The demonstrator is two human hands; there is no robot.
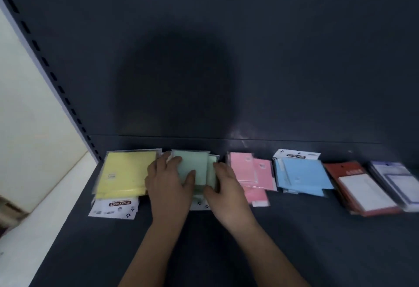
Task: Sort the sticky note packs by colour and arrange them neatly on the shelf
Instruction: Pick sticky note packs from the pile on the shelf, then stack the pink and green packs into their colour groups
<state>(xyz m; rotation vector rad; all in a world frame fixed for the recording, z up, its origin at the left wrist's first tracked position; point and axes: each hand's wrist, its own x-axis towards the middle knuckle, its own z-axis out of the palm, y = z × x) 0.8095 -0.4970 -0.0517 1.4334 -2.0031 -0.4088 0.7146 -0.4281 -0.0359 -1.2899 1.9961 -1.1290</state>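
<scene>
I see my left hand [169, 180] and right hand [223, 188] lying flat, fingers spread, pressing either side of the green packs [196, 166] on the shelf [294, 241]. Colours look sorted already: yellow packs [124, 173], pink packs [251, 173], blue packs [301, 174]. Squaring up the untidy piles remains, I judge.

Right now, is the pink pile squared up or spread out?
Spread out: the pink packs overlap unevenly, edges stepped toward the right and front, not aligned.
</scene>
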